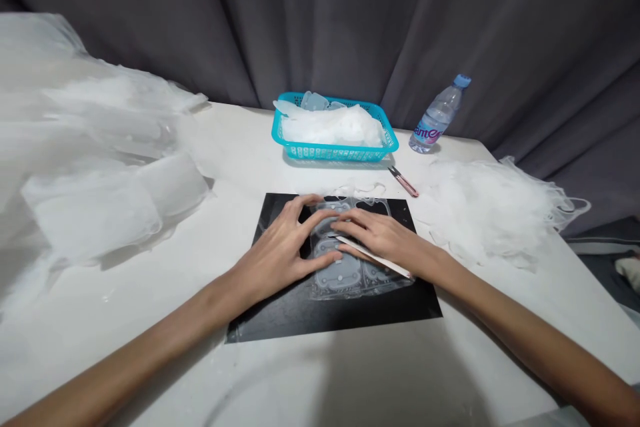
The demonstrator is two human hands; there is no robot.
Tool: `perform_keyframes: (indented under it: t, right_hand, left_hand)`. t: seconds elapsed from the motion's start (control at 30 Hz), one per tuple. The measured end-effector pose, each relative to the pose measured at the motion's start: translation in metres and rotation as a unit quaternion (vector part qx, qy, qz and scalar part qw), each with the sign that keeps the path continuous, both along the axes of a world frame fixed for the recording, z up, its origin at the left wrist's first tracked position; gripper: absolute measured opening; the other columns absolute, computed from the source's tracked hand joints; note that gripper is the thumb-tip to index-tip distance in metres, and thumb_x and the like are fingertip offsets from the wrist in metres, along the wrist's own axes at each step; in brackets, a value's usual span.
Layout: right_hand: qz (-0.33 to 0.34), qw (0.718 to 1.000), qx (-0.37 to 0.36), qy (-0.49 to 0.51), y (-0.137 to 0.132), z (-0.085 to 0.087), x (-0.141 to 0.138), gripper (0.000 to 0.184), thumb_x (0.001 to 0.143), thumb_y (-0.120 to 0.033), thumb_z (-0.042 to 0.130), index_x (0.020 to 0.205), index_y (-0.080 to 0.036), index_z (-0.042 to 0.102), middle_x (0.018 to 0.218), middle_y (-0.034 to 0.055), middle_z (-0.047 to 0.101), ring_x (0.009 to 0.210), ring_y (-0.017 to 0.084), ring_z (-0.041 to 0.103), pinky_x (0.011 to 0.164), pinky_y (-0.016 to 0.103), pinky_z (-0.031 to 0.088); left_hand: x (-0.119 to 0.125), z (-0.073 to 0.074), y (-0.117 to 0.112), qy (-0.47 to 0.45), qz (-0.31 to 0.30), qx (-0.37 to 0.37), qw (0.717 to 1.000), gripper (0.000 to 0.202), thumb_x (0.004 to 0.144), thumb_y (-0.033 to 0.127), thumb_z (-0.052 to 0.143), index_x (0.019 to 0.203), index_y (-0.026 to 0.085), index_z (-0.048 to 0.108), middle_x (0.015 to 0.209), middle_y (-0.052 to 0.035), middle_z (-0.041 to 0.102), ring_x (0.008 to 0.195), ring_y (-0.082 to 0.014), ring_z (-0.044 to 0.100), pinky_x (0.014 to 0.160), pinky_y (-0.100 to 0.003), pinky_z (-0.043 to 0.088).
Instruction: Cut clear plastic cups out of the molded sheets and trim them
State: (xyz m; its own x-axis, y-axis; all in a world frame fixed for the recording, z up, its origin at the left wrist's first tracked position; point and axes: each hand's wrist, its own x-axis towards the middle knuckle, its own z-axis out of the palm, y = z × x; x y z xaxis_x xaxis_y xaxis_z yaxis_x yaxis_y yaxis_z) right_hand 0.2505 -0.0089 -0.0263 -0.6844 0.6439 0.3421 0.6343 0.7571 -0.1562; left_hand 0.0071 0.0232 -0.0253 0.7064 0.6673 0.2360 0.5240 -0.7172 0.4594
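Note:
A clear plastic sheet (345,273) with moulded rounded shapes lies on a black mat (350,310) in the middle of the white table. My left hand (285,247) lies flat on the sheet's left part, fingers stretched out and spread. My right hand (380,237) rests on the sheet's right part and grips a thin pale stick-like tool (385,259) that runs under the palm, its tip pointing left onto the sheet. The two hands' fingertips almost meet over the sheet's top.
A turquoise basket (335,147) holds clear plastic pieces behind the mat. A water bottle (440,113) lies at the back right. A small pink-handled knife (403,181) lies beside the mat. Heaps of clear plastic sit at the left (100,167) and right (495,207).

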Motion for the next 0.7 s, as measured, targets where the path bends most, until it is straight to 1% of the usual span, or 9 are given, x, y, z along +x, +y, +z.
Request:
perform_keyframes:
  t: [0.07, 0.13, 0.17, 0.23, 0.3, 0.43, 0.53, 0.6, 0.7]
  right_hand:
    - [0.008, 0.999, 0.032, -0.011, 0.001, -0.005, -0.003, 0.026, 0.110, -0.030, 0.046, 0.122, -0.015, 0.063, 0.113, 0.0127, 0.070, 0.103, 0.023, 0.072, 0.087, 0.038, 0.062]
    - [0.014, 0.998, 0.063, -0.011, 0.002, -0.007, -0.004, 0.025, 0.109, -0.029, 0.047, 0.119, -0.013, 0.065, 0.106, 0.0122, 0.071, 0.098, 0.023, 0.073, 0.084, 0.036, 0.063]
    - [0.014, 0.997, 0.073, -0.008, 0.001, -0.006, -0.004, 0.025, 0.109, -0.028, 0.047, 0.118, -0.013, 0.065, 0.104, 0.0121, 0.072, 0.097, 0.022, 0.073, 0.083, 0.035, 0.063]
    - [0.012, 0.997, 0.076, -0.001, 0.000, -0.004, -0.004, 0.025, 0.110, -0.028, 0.047, 0.117, -0.013, 0.065, 0.105, 0.0120, 0.072, 0.097, 0.021, 0.074, 0.083, 0.033, 0.062]
    - [0.012, 0.998, 0.063, 0.001, -0.002, -0.001, -0.003, 0.024, 0.110, -0.027, 0.046, 0.117, -0.013, 0.064, 0.107, 0.0120, 0.073, 0.097, 0.021, 0.074, 0.082, 0.032, 0.062]
    - [0.015, 0.999, 0.047, 0.012, -0.005, 0.000, -0.005, 0.025, 0.110, -0.031, 0.048, 0.116, -0.013, 0.063, 0.107, 0.0119, 0.072, 0.095, 0.021, 0.074, 0.079, 0.032, 0.062]
    - [0.010, 0.999, 0.037, 0.018, -0.005, -0.002, -0.008, 0.025, 0.109, -0.032, 0.049, 0.116, -0.013, 0.063, 0.108, 0.0125, 0.071, 0.097, 0.022, 0.073, 0.081, 0.033, 0.061]
    - [0.016, 0.999, 0.017, 0.022, -0.005, -0.001, -0.008, 0.023, 0.110, -0.029, 0.047, 0.115, -0.013, 0.063, 0.106, 0.0120, 0.071, 0.093, 0.022, 0.072, 0.079, 0.033, 0.060]
    - [0.014, 0.994, -0.067, 0.080, -0.002, 0.004, -0.006, 0.020, 0.110, -0.024, 0.046, 0.114, -0.015, 0.062, 0.107, 0.0100, 0.069, 0.095, 0.019, 0.070, 0.082, 0.032, 0.057]
  left_hand:
    - [-0.002, 0.005, -0.007, -0.010, 0.058, 0.023, 0.998, 0.054, 0.094, 0.059, 0.066, 0.131, 0.021, 0.056, 0.130, -0.0123, 0.053, 0.124, -0.0326, 0.055, 0.105, -0.049, 0.050]
    - [-0.004, 0.007, -0.014, -0.001, 0.118, 0.021, 0.993, 0.049, 0.094, 0.065, 0.062, 0.108, 0.018, 0.060, 0.107, -0.0089, 0.059, 0.103, -0.0304, 0.059, 0.091, -0.047, 0.051]
    - [-0.005, 0.007, -0.017, 0.008, 0.135, 0.005, 0.991, 0.048, 0.095, 0.067, 0.059, 0.098, 0.019, 0.059, 0.098, -0.0066, 0.060, 0.095, -0.0286, 0.059, 0.086, -0.045, 0.050]
    - [-0.006, 0.005, -0.020, 0.013, 0.142, -0.046, 0.989, 0.047, 0.098, 0.066, 0.055, 0.085, 0.021, 0.058, 0.087, -0.0038, 0.061, 0.088, -0.0259, 0.059, 0.081, -0.041, 0.046]
    - [-0.005, 0.001, -0.021, -0.011, 0.135, -0.100, 0.986, 0.044, 0.100, 0.062, 0.055, 0.084, 0.021, 0.061, 0.087, -0.0030, 0.064, 0.088, -0.0247, 0.059, 0.081, -0.039, 0.044]
    - [0.001, -0.002, -0.019, -0.091, 0.105, -0.178, 0.974, 0.033, 0.101, 0.050, 0.059, 0.089, 0.021, 0.067, 0.089, -0.0021, 0.068, 0.091, -0.0229, 0.059, 0.085, -0.037, 0.044]
    - [0.005, -0.001, -0.020, -0.114, 0.101, -0.194, 0.969, 0.030, 0.101, 0.046, 0.059, 0.087, 0.020, 0.065, 0.086, -0.0013, 0.065, 0.089, -0.0216, 0.059, 0.084, -0.036, 0.043]
    - [0.006, 0.001, -0.021, -0.115, 0.102, -0.192, 0.969, 0.030, 0.100, 0.045, 0.058, 0.084, 0.020, 0.063, 0.084, -0.0005, 0.062, 0.085, -0.0206, 0.058, 0.080, -0.034, 0.042]
    - [0.006, 0.006, -0.021, -0.114, 0.110, -0.218, 0.963, 0.034, 0.097, 0.045, 0.060, 0.074, 0.020, 0.058, 0.074, 0.0017, 0.055, 0.073, -0.0178, 0.053, 0.068, -0.031, 0.038]
